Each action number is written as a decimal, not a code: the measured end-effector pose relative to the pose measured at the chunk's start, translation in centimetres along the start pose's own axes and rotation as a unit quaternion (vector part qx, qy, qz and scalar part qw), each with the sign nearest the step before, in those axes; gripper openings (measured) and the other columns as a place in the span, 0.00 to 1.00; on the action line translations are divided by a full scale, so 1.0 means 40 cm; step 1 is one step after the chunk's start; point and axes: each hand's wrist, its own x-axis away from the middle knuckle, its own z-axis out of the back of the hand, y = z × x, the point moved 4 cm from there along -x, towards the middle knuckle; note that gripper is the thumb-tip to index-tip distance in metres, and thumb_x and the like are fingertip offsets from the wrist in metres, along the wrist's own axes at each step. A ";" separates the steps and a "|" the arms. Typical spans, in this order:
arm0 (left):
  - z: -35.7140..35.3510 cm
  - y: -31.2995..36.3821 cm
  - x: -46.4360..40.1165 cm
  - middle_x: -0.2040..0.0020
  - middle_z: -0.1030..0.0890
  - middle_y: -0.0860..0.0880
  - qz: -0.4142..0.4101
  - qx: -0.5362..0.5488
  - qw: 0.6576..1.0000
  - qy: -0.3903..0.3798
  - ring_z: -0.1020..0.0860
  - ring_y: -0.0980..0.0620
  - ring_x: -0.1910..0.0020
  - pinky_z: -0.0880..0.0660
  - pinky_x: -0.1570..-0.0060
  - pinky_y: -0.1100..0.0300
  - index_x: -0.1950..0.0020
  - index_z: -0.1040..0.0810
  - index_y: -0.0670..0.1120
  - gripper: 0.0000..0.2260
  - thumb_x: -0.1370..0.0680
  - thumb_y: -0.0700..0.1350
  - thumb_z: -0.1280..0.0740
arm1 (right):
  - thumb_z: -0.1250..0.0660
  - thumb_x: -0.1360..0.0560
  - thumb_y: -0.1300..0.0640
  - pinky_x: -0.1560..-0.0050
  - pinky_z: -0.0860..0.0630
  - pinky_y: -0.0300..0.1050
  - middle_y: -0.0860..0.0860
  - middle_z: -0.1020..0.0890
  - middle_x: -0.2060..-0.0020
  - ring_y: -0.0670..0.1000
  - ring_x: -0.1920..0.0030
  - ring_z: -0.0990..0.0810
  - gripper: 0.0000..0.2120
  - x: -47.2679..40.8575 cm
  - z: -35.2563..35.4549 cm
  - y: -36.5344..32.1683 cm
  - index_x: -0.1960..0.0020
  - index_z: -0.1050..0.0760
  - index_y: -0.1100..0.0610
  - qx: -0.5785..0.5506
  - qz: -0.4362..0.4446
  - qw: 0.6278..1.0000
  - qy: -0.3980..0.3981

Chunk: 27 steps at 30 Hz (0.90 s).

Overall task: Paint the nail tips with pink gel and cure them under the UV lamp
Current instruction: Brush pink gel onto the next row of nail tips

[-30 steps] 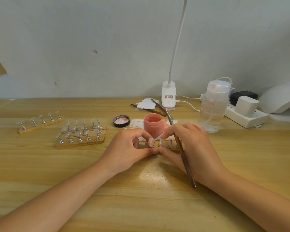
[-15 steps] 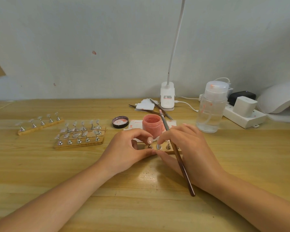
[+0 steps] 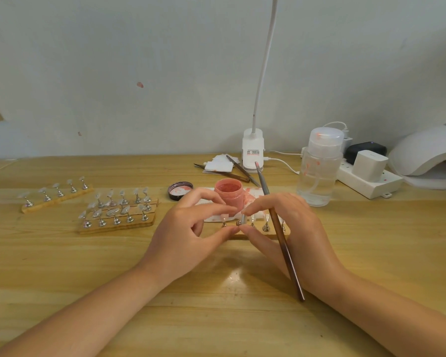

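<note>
Pinching nail tip with both hands: left hand, right hand also holding brush

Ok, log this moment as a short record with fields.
left hand: fingertips at a nail tip on the near wooden stand
right hand: grip on brush, fingers at the same stand
gel jar: open, behind the stand
lid: off, left of jar
UV lamp: far right
other stands: left, untouched
</note>
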 end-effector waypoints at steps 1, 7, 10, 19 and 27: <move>-0.001 0.004 0.000 0.53 0.23 0.59 -0.019 0.000 1.000 -0.002 0.39 0.58 0.78 0.37 0.75 0.64 0.50 0.20 0.57 0.10 0.31 0.54 0.30 | 0.35 0.30 0.47 0.46 0.34 0.32 0.35 0.26 0.56 0.33 0.51 0.30 0.08 -0.001 0.001 -0.002 0.52 0.28 0.47 -0.008 0.001 1.000 -0.004; -0.009 0.015 0.000 0.55 0.23 0.58 -0.062 0.002 0.998 -0.026 0.37 0.56 0.78 0.39 0.72 0.72 0.54 0.19 0.53 0.06 0.29 0.48 0.32 | 0.33 0.30 0.49 0.50 0.29 0.40 0.41 0.21 0.56 0.39 0.52 0.25 0.09 0.000 0.004 -0.019 0.51 0.29 0.46 -0.044 0.020 0.999 -0.021; -0.008 0.019 0.001 0.55 0.23 0.57 -0.066 0.011 0.997 -0.029 0.36 0.54 0.79 0.38 0.70 0.74 0.55 0.19 0.53 0.05 0.30 0.47 0.32 | 0.33 0.29 0.48 0.50 0.29 0.41 0.41 0.20 0.55 0.39 0.52 0.26 0.09 0.001 0.003 -0.019 0.51 0.27 0.48 -0.044 0.024 0.998 -0.027; 0.007 -0.004 -0.006 0.59 0.20 0.57 0.000 0.041 0.998 0.050 0.37 0.57 0.77 0.37 0.70 0.74 0.58 0.18 0.49 0.09 0.31 0.35 0.27 | 0.43 0.23 0.46 0.51 0.24 0.47 0.37 0.19 0.54 0.39 0.52 0.21 0.09 -0.009 0.026 -0.012 0.46 0.27 0.43 -0.126 -0.032 0.991 0.024; 0.016 -0.016 -0.010 0.78 0.28 0.60 0.051 0.067 0.993 0.084 0.36 0.58 0.77 0.35 0.67 0.75 0.60 0.20 0.52 0.07 0.31 0.41 0.29 | 0.52 0.28 0.39 0.72 0.35 0.28 0.54 0.33 0.77 0.41 0.76 0.34 0.19 -0.079 0.051 0.028 0.51 0.24 0.40 -0.257 -0.230 0.938 0.031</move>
